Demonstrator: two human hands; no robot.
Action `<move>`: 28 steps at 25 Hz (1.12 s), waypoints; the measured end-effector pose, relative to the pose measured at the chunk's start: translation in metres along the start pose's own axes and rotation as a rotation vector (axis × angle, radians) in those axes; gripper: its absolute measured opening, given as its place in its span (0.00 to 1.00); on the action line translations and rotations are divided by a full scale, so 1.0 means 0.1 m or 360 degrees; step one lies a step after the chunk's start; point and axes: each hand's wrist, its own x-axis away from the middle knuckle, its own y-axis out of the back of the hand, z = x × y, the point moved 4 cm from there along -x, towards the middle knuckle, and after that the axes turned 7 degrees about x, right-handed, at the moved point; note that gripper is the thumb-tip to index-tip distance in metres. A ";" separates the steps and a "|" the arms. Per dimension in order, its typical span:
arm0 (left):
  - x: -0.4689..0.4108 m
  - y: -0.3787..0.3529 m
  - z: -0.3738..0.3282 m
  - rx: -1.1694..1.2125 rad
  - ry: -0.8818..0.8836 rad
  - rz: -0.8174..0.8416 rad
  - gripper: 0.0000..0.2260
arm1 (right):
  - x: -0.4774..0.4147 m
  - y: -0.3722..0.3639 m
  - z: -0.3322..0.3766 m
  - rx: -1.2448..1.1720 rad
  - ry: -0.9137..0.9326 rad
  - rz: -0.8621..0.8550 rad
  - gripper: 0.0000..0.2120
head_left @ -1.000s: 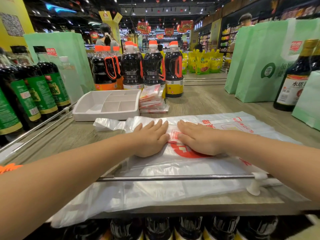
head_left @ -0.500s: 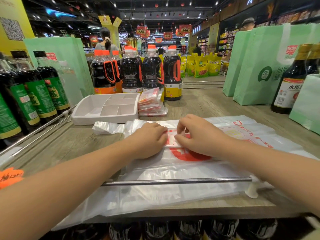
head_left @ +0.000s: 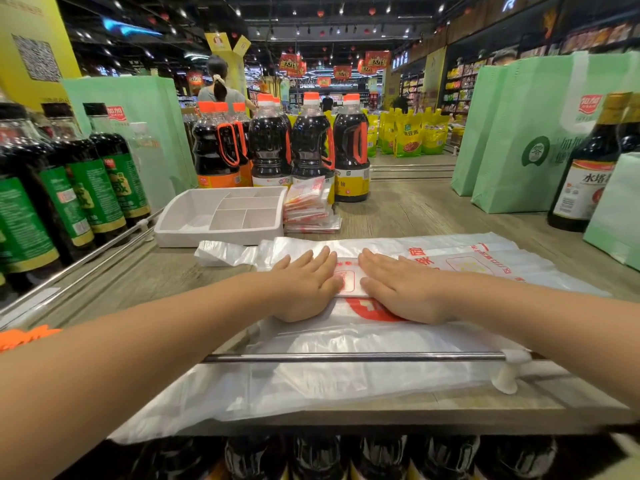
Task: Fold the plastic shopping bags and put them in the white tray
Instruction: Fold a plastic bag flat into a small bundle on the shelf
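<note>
Uncurled again, left hand (head_left: 304, 287) and right hand (head_left: 403, 291) press the plastic bag (head_left: 346, 336), grips flat, behind rail (head_left: 346, 357).

A translucent white plastic shopping bag (head_left: 346, 382) with red print lies spread flat on the wooden shelf, its near edge hanging over the front. The white tray (head_left: 214, 237), divided into compartments, sits upright at the bag's 11 o'clock. A stack of folded bags (head_left: 308, 209) lies just beside the tray at its 3 o'clock.

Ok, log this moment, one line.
left hand: flat on plastic bag | right hand: flat on it | white tray: no bags
</note>
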 end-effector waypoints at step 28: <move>-0.04 0.29 0.09 0.0900 0.0007 -0.0554 0.27 | 0.09 0.12 -0.14 -0.0476 -0.0125 -0.0403 0.23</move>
